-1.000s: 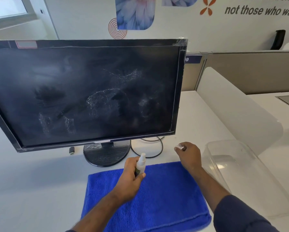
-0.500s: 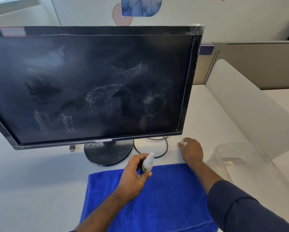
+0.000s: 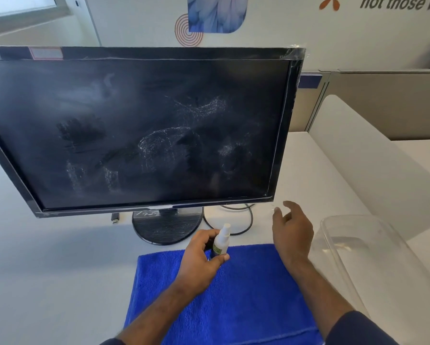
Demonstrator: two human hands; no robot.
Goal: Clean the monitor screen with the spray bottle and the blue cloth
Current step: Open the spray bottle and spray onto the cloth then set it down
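My left hand grip: clamped on bottle | my right hand: fingers apart, empty | risk: nozzle misaimed, spray misses screen, wets table.

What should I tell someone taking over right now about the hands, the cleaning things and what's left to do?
Left hand: holding the spray bottle upright above the near edge of the blue cloth, cap off, nozzle exposed.
Right hand: open, empty, hovering over the desk below the monitor's right corner.
Blue cloth: lying flat on the desk in front of the monitor stand.
Monitor screen: dusty, with smears and whitish speckled marks.
Clear plastic tub: on the right, nothing visible inside.
Left: spray the screen, then wipe it with the cloth.
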